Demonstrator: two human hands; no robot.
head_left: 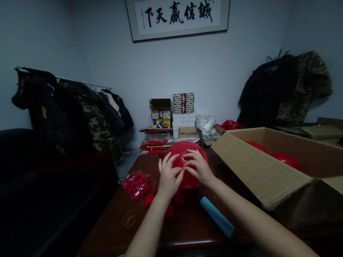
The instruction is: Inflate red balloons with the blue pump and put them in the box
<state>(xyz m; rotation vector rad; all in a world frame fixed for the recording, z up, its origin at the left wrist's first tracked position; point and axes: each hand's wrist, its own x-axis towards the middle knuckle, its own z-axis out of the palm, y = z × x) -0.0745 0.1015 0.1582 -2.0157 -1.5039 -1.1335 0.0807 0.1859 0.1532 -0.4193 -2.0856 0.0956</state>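
Observation:
A round, inflated red balloon (pixel 191 180) is in front of me, just above the dark table. My left hand (pixel 170 175) is in front of its near side, thumb and forefinger pinched together at the balloon's neck. Meeting it there, my right hand (pixel 199 167) pinches the same spot, with its other fingers curved over the balloon. A tiny yellowish bit shows between the fingertips, too small to name; the neck itself is mostly hidden. Beneath the hands lie limp red balloons (pixel 150 197), and a blue tube, like a hand pump (pixel 217 216), rests near my right forearm.
On the dark wooden table (pixel 107 232) are a plastic bag of red balloons (pixel 136 184) and several yellow rubber bands (pixel 129 218). An open cardboard box (pixel 262 175) with inflated red balloons (pixel 286 161) stands at the right. Stacked boxes (pixel 184 123) are behind the table.

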